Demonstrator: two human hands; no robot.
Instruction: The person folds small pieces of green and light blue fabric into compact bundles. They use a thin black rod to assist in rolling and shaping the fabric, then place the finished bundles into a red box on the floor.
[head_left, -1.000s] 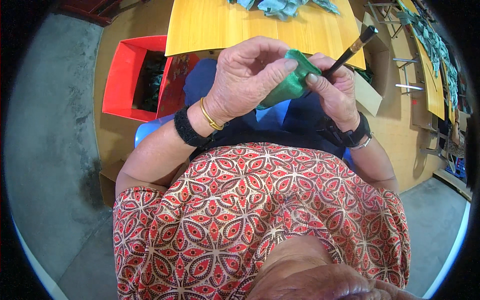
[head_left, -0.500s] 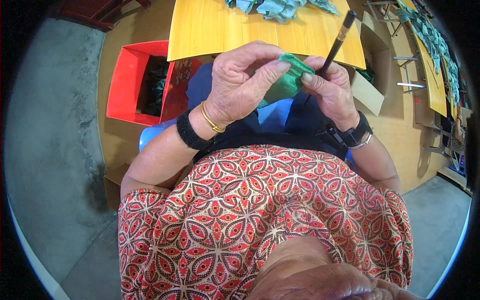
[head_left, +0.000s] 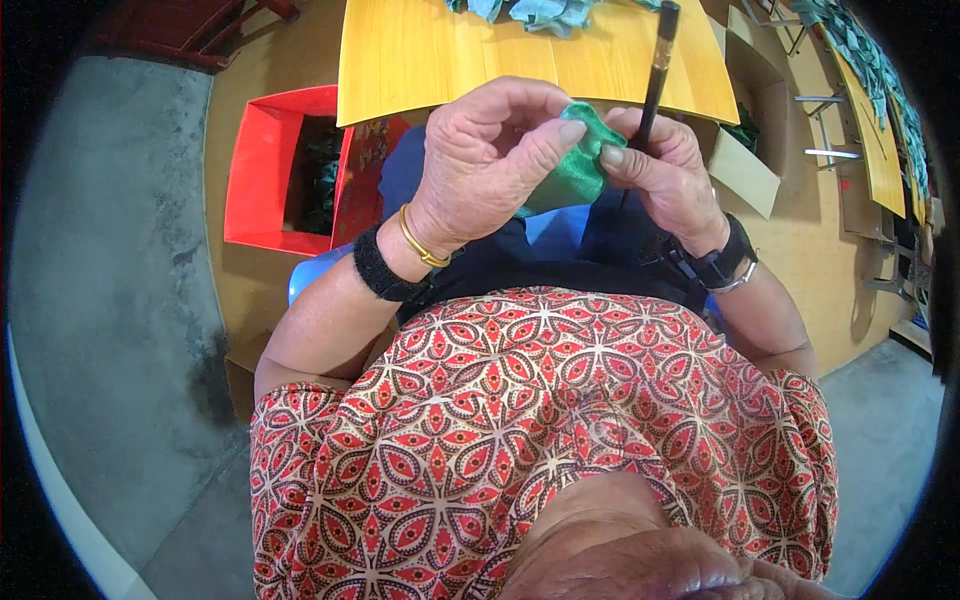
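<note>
Between my hands, above my lap, is a small piece of shiny green fabric (head_left: 578, 178). My left hand (head_left: 490, 165) pinches its upper edge between thumb and fingers. The thumb and fingers of my right hand (head_left: 668, 170) close on the fabric's right edge. A dark, chopstick-like stick (head_left: 655, 85) with a gold band also sits in my right hand, its thick end pointing up and its thin end down past the fabric. Whether the fabric is a pouch or a flat piece, I cannot tell.
A yellow wooden table (head_left: 430, 60) stands ahead, with blue-green fabric pieces (head_left: 555, 14) at its far side. To the left is a red open box (head_left: 265, 165) with dark contents. An open cardboard box (head_left: 748, 165) stands at the right, near another table piled with green fabric pieces (head_left: 850, 45).
The stick has turned more upright in my right hand. The green fabric has shifted slightly, and more of its face shows between my hands. Both hands keep their hold.
</note>
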